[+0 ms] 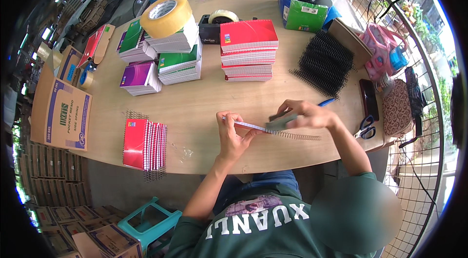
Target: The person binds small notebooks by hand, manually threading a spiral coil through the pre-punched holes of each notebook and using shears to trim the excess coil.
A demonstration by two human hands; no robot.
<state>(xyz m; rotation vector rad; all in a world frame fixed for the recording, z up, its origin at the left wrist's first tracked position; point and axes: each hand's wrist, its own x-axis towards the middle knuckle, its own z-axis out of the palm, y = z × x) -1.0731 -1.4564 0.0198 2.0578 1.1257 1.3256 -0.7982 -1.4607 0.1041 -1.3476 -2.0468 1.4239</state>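
Observation:
My left hand [231,133] pinches a thin notebook [246,125], seen edge-on, just above the wooden table [195,107] near its front edge. A metal spiral coil [297,136] sticks out of the notebook to the right. My right hand [307,114] is closed on a small grey-green object [280,122] held against the coil where it meets the notebook. Behind my right hand a blue pen [327,102] lies on the table.
At the front left lies a row of red notebooks [141,143] with loose coils. Notebook stacks [248,50] stand at the back, with a tape roll [165,14] on one. On the right are black coils [324,63], scissors [366,129] and a phone [369,98]. A cardboard box [61,111] sits at left.

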